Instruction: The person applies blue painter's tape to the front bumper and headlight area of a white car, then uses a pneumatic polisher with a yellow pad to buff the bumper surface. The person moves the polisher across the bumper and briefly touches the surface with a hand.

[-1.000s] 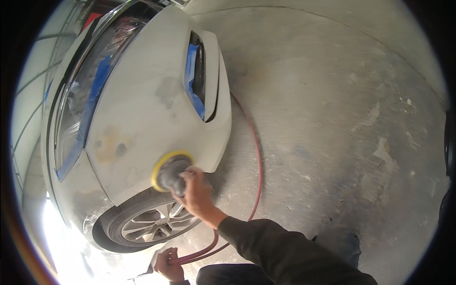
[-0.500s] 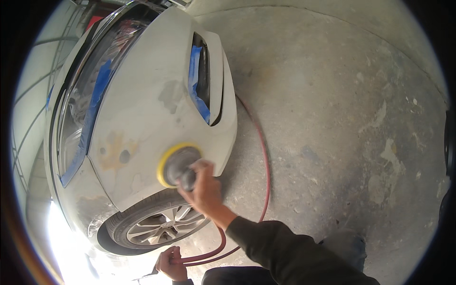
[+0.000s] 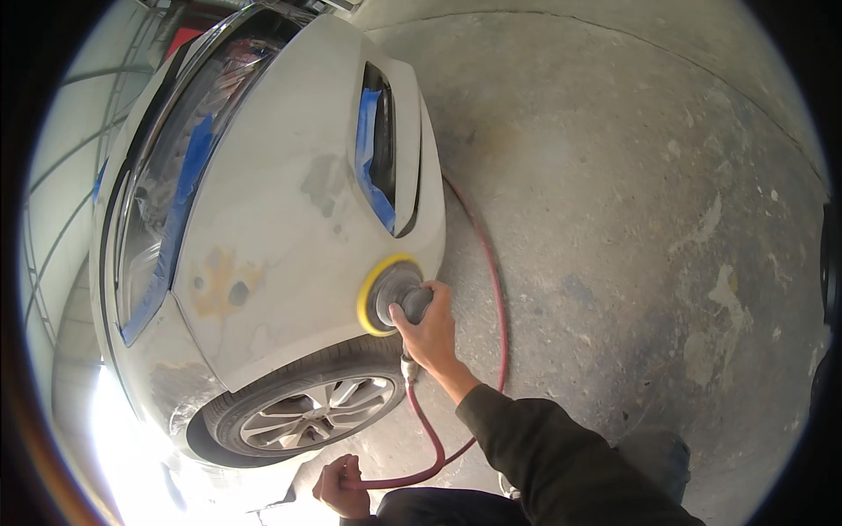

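Observation:
My right hand (image 3: pixel 429 326) is closed round the dark grip of an air sander (image 3: pixel 396 294). The sander has a round grey body and a yellow-edged pad, which rests against the pale car bumper (image 3: pixel 298 272) just above the wheel arch. From the sander's lower end runs a dark red air hose (image 3: pixel 430 434). Low in the picture, my left hand (image 3: pixel 344 487) grips that hose in front of the wheel (image 3: pixel 320 408). The bumper is dull and sanded, showing a grey patch (image 3: pixel 324 180) and a yellowish filler patch (image 3: pixel 224 285) with dark spots.
Blue masking tape (image 3: pixel 182 206) edges the headlight, and more blue tape (image 3: pixel 368 158) lines the bumper's side opening. The hose loops over the stained concrete floor (image 3: pixel 614 219) right of the car. Bright light comes in at lower left.
The sander and my right hand have moved right along the bumper, toward its edge near the wheel arch. My left hand, still on the hose, has shifted slightly right.

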